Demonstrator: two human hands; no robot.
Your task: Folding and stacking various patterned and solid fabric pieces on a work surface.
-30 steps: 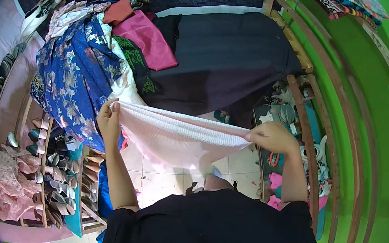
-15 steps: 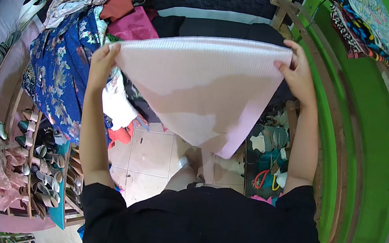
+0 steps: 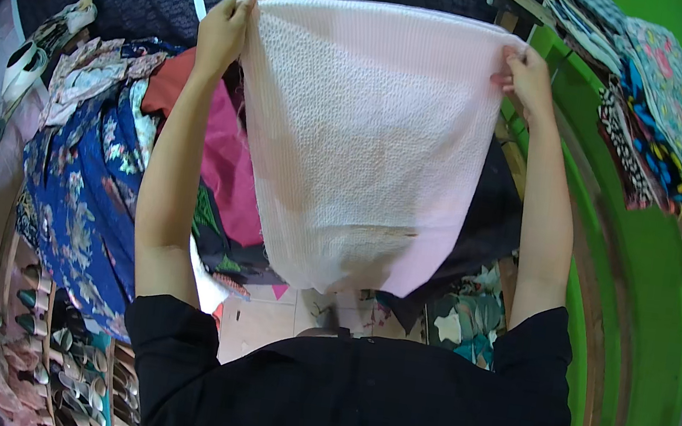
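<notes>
A pale pink, ribbed and textured piece of cloth (image 3: 368, 139) hangs stretched between my two raised hands. My left hand (image 3: 225, 30) is closed round its upper left corner. At the upper right corner my right hand (image 3: 527, 78) pinches the edge, its fingers curled against the fabric. The top edge runs almost straight between the hands, and the lower part hangs free and narrows toward my body. A small dark mark shows low on the cloth. Behind it, dark fabric (image 3: 492, 207) is partly hidden.
On the left lie a blue floral cloth (image 3: 90, 189) and a magenta cloth (image 3: 230, 168). Shoes (image 3: 78, 377) fill a rack at the lower left. Folded patterned fabrics (image 3: 665, 109) sit high on the right by the green wall (image 3: 668, 342). Scraps (image 3: 469, 320) lie low right.
Both hands have risen and moved away from my body, lifting the cloth. It now hangs more fully spread, showing its bumpy textured middle. The view has tilted upward.
</notes>
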